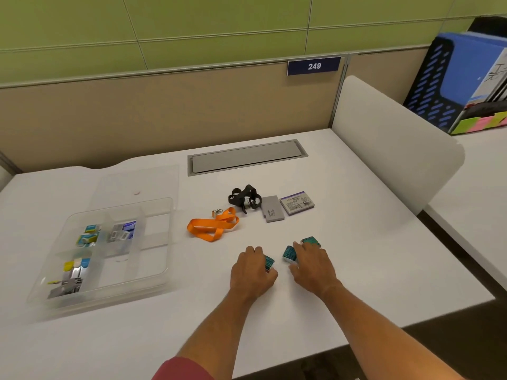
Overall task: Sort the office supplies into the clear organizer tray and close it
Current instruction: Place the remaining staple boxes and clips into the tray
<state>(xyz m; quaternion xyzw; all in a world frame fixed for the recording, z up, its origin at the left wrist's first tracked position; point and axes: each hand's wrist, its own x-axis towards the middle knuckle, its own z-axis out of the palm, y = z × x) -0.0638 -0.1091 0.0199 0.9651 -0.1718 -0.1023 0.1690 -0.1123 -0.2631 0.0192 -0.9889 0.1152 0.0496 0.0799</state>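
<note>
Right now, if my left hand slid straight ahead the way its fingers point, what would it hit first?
Probably the gray box. The left hand points up and slightly right, past the teal box it grips. Depth is hard to judge; the black straps lie just left.

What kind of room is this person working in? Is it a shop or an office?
Most likely an open-plan office, at a numbered desk. A partition panel runs behind the white desk and carries a plate reading 249. A file holder with folders stands on the neighbouring desk, and a cable hatch is set into the desktop.
</note>
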